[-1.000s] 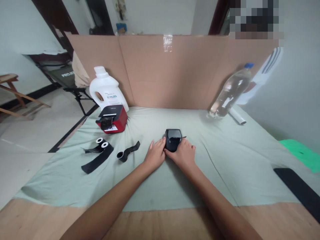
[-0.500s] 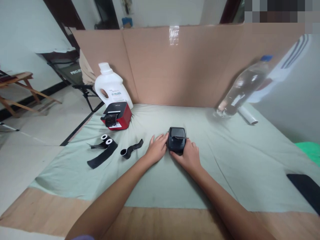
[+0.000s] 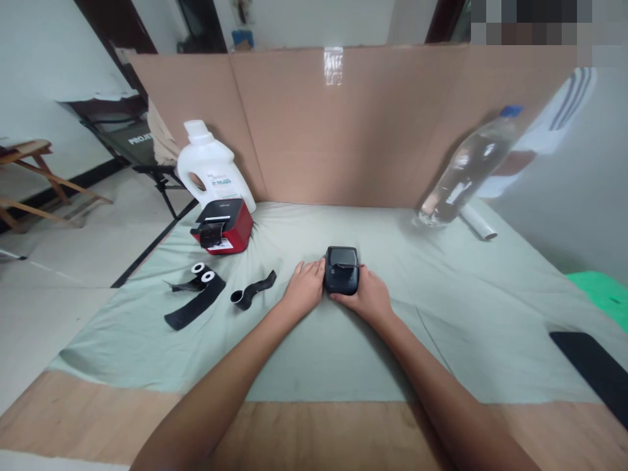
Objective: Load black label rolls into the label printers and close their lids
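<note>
A small black device with a dark strip sticking out of its top sits at the middle of the green cloth. My right hand grips its right side, thumb along the near edge and fingers partly hidden behind it. Against its left side rests my left hand, fingers bent and touching the device. To the left of my left hand lies a curled black strip. Farther left are black rolls with white cores and a loose black tail.
A red and black box-shaped device stands before a white jug at the back left. Cardboard rises behind. A water bottle leans at the back right near a white tube. A black flat object lies right.
The view has shifted slightly, so everything appears a little farther left. My left hand's fingers sit closer together against the device; my right hand keeps its hold.
</note>
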`<state>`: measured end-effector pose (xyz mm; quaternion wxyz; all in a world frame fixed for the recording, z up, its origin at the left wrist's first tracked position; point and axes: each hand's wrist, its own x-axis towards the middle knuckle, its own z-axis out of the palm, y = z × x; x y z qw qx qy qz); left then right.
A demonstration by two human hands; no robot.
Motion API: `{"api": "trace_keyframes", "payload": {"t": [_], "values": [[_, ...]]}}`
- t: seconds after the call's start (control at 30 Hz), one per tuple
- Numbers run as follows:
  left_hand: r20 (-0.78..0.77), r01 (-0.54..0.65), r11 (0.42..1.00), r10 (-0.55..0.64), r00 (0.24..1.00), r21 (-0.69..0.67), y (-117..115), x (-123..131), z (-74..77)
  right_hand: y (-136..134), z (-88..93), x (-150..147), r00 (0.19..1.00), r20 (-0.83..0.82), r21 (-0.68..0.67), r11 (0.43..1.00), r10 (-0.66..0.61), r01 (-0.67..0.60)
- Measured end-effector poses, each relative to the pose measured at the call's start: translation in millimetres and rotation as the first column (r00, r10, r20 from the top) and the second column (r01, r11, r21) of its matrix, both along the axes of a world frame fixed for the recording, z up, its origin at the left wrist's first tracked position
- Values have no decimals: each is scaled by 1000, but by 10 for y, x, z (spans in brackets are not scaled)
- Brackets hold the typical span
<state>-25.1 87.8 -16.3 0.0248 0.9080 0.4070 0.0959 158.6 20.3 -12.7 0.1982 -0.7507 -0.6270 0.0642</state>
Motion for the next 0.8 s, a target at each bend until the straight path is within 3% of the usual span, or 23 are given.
{"api": "trace_keyframes", "payload": {"t": [0.17, 0.27, 0.37, 0.5, 0.8], "values": [[2, 11, 998, -11, 1000, 54, 23, -10, -11, -18, 13, -15, 1000, -9, 3, 1000, -7, 7], [100, -13, 995, 3, 995, 99, 1, -28, -91, -33, 13, -25, 1000, -10, 38, 999, 14, -14], [203, 43, 991, -68, 977, 128, -16, -75, -178, -43, 12, -29, 1000, -9, 50, 999, 20, -20], [267, 135, 988, -152, 951, 80, -2, -136, -222, -46, 17, -30, 1000, -19, 56, 998, 22, -21], [271, 160, 987, -161, 949, 25, -56, -119, -163, -47, 15, -28, 1000, -8, 43, 999, 6, -6]]}}
